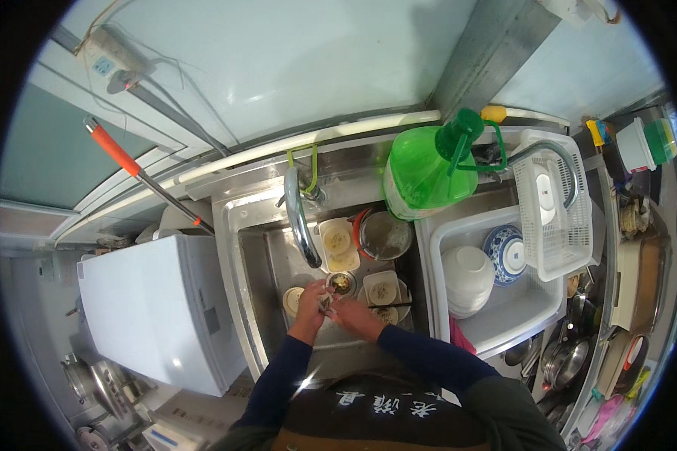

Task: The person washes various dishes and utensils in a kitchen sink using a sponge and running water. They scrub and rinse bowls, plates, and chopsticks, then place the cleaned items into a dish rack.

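Note:
Over a stainless-steel sink [259,265], my left hand [310,310] and my right hand [358,318] meet with bent fingers around a small greyish object [325,304], mostly covered and too small to identify. Just beyond my fingertips is a small round metal strainer or bowl [341,283] with food scraps in it. A pale round dish [293,301] lies left of my left hand. Right of my hands, a square white bowl [381,282] and a round bowl with dark bits [386,315] sit by a plate [407,301], with a dark chopstick-like stick [395,305] across them.
Above the sink arches a chrome faucet [299,225]. Behind are a rectangular white container [347,262] and a pot [386,235]. A large green detergent jug [429,169] stands right. Stacked bowls [468,282] fill a grey basin [519,327]; a white appliance [146,310] stands left.

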A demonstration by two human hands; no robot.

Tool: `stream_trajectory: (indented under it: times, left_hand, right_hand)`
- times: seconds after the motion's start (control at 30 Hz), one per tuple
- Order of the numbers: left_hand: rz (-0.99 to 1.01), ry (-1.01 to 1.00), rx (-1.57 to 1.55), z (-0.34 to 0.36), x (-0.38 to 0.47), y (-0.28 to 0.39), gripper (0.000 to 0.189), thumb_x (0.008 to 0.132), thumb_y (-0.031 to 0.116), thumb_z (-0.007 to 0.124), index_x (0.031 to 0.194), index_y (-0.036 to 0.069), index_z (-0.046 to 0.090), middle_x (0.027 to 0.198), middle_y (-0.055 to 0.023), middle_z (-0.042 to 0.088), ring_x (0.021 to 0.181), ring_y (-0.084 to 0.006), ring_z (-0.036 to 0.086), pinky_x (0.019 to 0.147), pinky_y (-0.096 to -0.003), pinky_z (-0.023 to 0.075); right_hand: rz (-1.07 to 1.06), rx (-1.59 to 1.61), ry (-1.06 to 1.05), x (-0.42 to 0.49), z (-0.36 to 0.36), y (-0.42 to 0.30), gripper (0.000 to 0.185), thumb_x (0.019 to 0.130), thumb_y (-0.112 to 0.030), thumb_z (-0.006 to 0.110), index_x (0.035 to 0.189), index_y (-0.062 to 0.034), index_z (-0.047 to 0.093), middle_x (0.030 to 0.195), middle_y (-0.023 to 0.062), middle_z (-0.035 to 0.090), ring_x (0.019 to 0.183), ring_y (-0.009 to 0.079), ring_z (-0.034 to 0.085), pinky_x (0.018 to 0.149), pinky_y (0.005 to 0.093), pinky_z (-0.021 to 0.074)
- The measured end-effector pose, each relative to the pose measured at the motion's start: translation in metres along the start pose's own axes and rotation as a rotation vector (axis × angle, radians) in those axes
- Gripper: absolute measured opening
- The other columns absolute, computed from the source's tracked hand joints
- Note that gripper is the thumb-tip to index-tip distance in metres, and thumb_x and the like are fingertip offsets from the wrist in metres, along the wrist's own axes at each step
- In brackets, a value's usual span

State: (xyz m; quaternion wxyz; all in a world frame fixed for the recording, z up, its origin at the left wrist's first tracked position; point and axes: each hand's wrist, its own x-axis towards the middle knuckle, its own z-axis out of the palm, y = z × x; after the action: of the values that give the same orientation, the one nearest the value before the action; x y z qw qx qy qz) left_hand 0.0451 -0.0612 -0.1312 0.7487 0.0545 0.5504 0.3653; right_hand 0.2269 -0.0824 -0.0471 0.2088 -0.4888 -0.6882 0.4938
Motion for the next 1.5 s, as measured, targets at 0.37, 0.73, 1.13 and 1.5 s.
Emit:
stream_trajectory:
  times: [0.37, 0.73, 1.13, 1.5]
  left_hand:
    - [0.819, 0.125, 1.826, 0.041, 0.158, 0.012, 0.088, 0.074, 0.029, 0.086, 0.149, 0.007, 0.046, 0.154, -0.0252, 0.041, 0.137, -0.0452, 0.045, 0.111, -0.0515, 0.0447]
    - [0.765, 0.003, 1.879, 0.059, 0.164, 0.038, 0.091, 0.074, 0.028, 0.081, 0.153, 0.007, 0.042, 0.134, -0.0224, 0.052, 0.122, -0.0421, 0.052, 0.096, -0.0501, 0.0512]
    - [-0.066, -0.283, -0.522, 0.104, -0.002, 0.018, 0.045, 0.113, 0.036, 0.038, 0.14, 0.005, 0.056, 0.138, -0.017, 0.065, 0.127, -0.0311, 0.063, 0.112, -0.0483, 0.0495]
    - [0.09, 0.04, -0.152, 0.025, -0.008, 0.008, 0.029, 0.096, 0.026, 0.067, 0.115, 0.004, 0.066, 0.103, -0.0128, 0.068, 0.091, -0.0291, 0.07, 0.082, -0.0439, 0.0601]
  right_hand:
    - [0.575, 0.372, -0.021, -0.042, 0.031, 0.118, 0.026, 0.109, -0.028, 0.049, 0.112, -0.0075, 0.064, 0.096, 0.0151, 0.07, 0.086, 0.0325, 0.07, 0.073, 0.0445, 0.0579]
    - [0.475, 0.179, 0.056, -0.043, -0.021, 0.126, 0.023, 0.104, -0.026, 0.058, 0.119, -0.0092, 0.064, 0.111, 0.0133, 0.072, 0.089, 0.0339, 0.073, 0.076, 0.0449, 0.0596]
    - [-0.072, -0.239, 0.547, 0.047, -0.054, 0.025, 0.026, 0.104, -0.022, 0.053, 0.12, -0.0034, 0.063, 0.111, 0.0216, 0.07, 0.1, 0.0374, 0.068, 0.087, 0.0481, 0.0527]
    - [-0.18, -0.032, 0.307, 0.003, 0.03, -0.002, 0.027, 0.104, -0.022, 0.052, 0.114, -0.0002, 0.064, 0.106, 0.0242, 0.069, 0.095, 0.0436, 0.067, 0.083, 0.0505, 0.0535]
